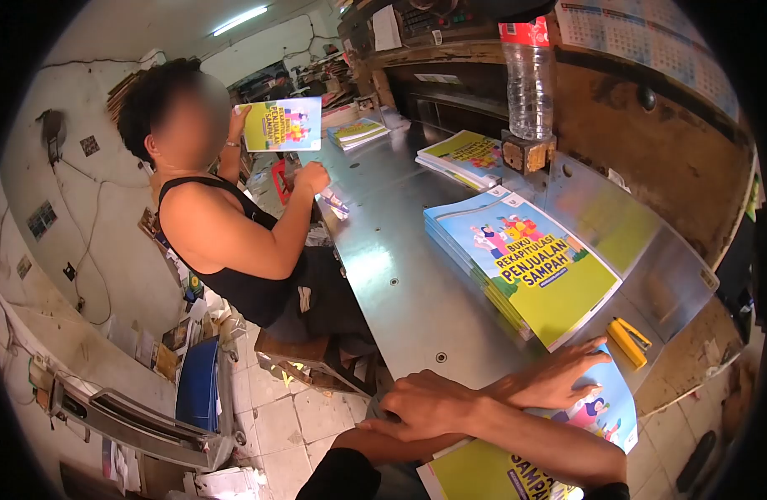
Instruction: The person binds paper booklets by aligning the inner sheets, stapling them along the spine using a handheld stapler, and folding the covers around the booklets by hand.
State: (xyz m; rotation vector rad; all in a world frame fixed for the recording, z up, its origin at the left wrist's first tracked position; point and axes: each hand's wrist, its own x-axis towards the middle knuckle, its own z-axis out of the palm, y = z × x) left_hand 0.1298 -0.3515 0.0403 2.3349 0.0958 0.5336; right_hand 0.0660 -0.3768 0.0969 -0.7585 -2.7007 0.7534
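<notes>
My forearms cross over a booklet with a green and blue cover, low in the view near the metal table's corner. Reaching to the right, my left hand lies on the booklet's blue part with its fingers spread. My right hand rests across my left forearm, its fingers curled and partly hidden, with nothing visible in them. Just beyond my left hand lies a yellow stapler. A stack of matching booklets, titled "Buku Rekapitulasi Penjualan Sampah", sits ahead on the table.
Farther along the metal table are two smaller booklet stacks. A plastic bottle stands on a wooden block. At left, a seated co-worker holds up a booklet. Blue boards lean by a metal frame.
</notes>
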